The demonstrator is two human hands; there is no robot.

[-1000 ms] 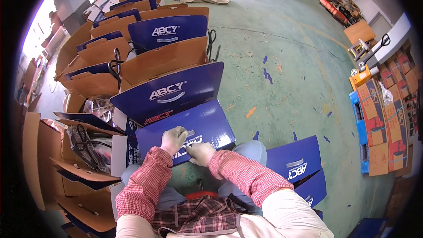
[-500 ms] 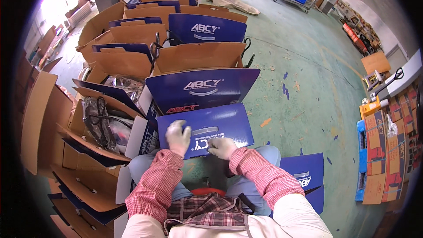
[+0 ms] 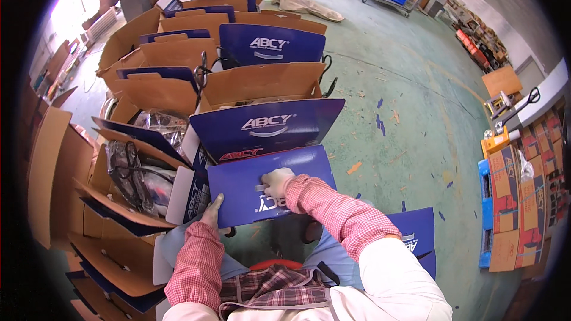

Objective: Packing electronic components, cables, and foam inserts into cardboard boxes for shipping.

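A blue cardboard box [image 3: 238, 179] lies in front of me with its printed panel facing up. My right hand [image 3: 278, 182], in a pale work glove, is closed at the grey carry handle [image 3: 260, 188] in the middle of that panel and covers most of it. My left hand [image 3: 212, 211], also gloved, grips the box at its near left corner. Its thumb points up along the edge, while the other fingers are hidden. Directly beyond stands an open carton with a raised blue flap [image 3: 267, 122].
Open cartons with bagged goods [image 3: 134, 172] and black cords crowd my left and the far side. Another blue box [image 3: 416, 232] sits by my right leg. A blue pallet [image 3: 485, 214] bears stacked cartons at right. Blue scraps [image 3: 380, 125] litter the green floor.
My right hand has moved from the near edge up onto the handle. My left hand has come off the panel, down to the near left corner. The view has shifted slightly.
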